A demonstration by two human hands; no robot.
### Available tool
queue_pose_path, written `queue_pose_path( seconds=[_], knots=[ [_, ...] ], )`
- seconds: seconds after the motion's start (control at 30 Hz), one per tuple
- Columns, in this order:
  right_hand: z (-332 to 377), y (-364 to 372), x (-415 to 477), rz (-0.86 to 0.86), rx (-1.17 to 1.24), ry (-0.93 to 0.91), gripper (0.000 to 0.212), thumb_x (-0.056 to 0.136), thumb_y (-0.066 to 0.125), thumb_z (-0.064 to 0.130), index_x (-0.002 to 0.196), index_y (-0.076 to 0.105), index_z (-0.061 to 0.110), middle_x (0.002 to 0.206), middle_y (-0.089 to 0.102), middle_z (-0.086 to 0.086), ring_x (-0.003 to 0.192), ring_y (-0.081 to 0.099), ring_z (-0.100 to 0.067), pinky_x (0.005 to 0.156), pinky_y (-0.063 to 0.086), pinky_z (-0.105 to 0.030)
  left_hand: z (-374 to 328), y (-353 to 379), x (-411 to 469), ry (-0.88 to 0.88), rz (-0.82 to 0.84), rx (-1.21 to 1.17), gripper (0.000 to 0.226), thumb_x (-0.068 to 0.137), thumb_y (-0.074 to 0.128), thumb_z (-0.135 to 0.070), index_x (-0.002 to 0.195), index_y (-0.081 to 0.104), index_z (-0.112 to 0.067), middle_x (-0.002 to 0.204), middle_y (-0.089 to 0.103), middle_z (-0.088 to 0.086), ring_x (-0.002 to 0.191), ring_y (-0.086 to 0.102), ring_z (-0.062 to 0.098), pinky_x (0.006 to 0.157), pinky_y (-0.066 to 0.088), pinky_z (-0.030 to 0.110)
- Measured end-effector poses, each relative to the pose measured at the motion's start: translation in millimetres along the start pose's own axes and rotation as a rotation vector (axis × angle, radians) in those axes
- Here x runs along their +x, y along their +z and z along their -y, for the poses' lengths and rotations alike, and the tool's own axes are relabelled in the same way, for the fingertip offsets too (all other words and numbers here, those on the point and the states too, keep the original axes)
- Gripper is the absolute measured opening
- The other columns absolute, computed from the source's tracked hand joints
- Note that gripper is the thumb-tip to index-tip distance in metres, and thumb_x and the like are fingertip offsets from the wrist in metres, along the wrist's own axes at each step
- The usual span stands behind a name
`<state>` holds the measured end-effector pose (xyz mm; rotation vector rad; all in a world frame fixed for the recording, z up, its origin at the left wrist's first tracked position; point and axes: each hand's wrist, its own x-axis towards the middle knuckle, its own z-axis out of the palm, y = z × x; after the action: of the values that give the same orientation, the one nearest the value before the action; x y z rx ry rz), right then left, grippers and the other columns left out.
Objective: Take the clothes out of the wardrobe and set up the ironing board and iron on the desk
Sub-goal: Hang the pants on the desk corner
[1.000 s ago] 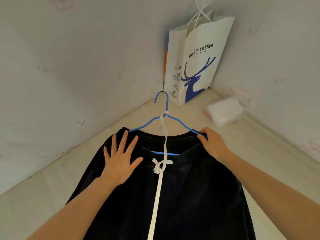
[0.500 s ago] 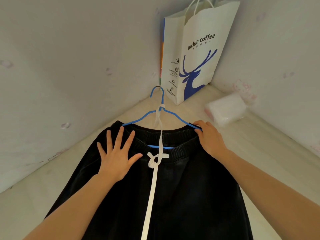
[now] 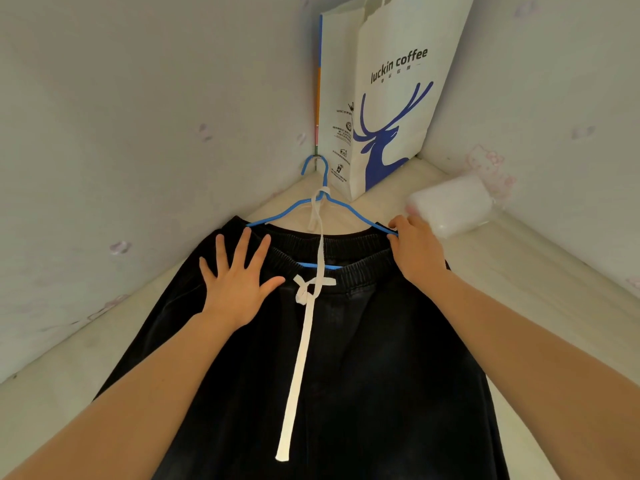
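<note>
Black trousers (image 3: pixel 363 358) lie on the worktop (image 3: pixel 526 271), waistband far, legs toward you; your left hand (image 3: pixel 239 285) presses them, fingers (image 3: pixel 242 245) spread; your right hand (image 3: pixel 419 251) pinches the right end of the blue hanger (image 3: pixel 294 209).

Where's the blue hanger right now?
Head view, centre: the blue hanger lies inside the waistband of black trousers, hook toward the Luckin Coffee paper bag; the right hand grips its right end.

A white paper bag (image 3: pixel 391 98) printed "luckin coffee" with a blue deer stands upright in the corner between two pale walls (image 3: pixel 138 98). A white plastic-wrapped pack (image 3: pixel 450 206) lies near it, against the right-hand wall.
</note>
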<state>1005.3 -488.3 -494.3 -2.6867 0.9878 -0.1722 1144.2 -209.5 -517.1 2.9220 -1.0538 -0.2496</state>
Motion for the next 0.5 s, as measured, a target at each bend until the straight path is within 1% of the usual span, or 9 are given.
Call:
queue_pose_path(
  seconds=[0.1,0.17,0.23,0.3,0.37,0.5],
  knots=[
    [5,-8,-3,0.055,0.011,-0.053,0.031,0.096,0.048,0.016,0.127,0.051,0.012,0.118,0.055,-0.011,0.099,0.056,-0.027,0.080,0.051,-0.040,-6,-1,-5,-0.026,-0.015,-0.004,0.079,0.085,0.020,-0.070,0.151,-0.007,-0.035,0.161,-0.006,0.000,0.144,-0.014,0.040,0.110,0.007,0.068],
    [7,-11,-10,0.105,-0.023,-0.103,0.039,0.097,0.045,0.020,0.135,0.045,0.011,0.127,0.053,-0.012,0.111,0.052,-0.029,0.089,0.050,-0.043,-12,-1,-8,-0.051,-0.018,-0.016,0.076,0.090,0.027,-0.065,0.152,-0.004,-0.033,0.161,-0.003,0.001,0.145,-0.013,0.039,0.110,0.009,0.066],
    [9,-12,-23,0.144,-0.109,-0.134,0.046,0.098,0.042,0.024,0.142,0.036,0.010,0.139,0.047,-0.013,0.128,0.040,-0.032,0.102,0.042,-0.048,-18,-3,-11,-0.072,-0.006,-0.033,0.074,0.093,0.033,-0.059,0.152,-0.002,-0.031,0.161,-0.001,0.001,0.145,-0.012,0.039,0.111,0.010,0.065],
    [11,-13,-39,0.172,-0.183,-0.138,0.052,0.100,0.038,0.029,0.146,0.028,0.009,0.149,0.035,-0.013,0.140,0.024,-0.034,0.111,0.031,-0.050,-23,-6,-15,-0.085,0.002,-0.066,0.071,0.096,0.039,-0.051,0.152,0.002,-0.029,0.161,0.001,0.001,0.146,-0.009,0.037,0.112,0.011,0.063],
    [15,-15,-57,0.187,-0.181,-0.122,0.055,0.100,0.036,0.032,0.149,0.022,0.009,0.155,0.025,-0.013,0.145,0.015,-0.033,0.116,0.025,-0.049,-25,-9,-23,-0.088,-0.002,-0.119,0.068,0.097,0.042,-0.043,0.152,0.005,-0.027,0.161,0.003,0.002,0.147,-0.006,0.034,0.114,0.014,0.060],
    [22,-17,-103,0.205,-0.161,-0.110,0.059,0.100,0.038,0.034,0.151,0.016,0.012,0.159,0.015,-0.010,0.147,0.010,-0.028,0.119,0.019,-0.045,-22,-11,-52,-0.054,-0.012,-0.176,0.067,0.098,0.044,-0.036,0.153,0.008,-0.025,0.162,0.002,0.002,0.148,-0.003,0.030,0.116,0.015,0.052]
  ],
)
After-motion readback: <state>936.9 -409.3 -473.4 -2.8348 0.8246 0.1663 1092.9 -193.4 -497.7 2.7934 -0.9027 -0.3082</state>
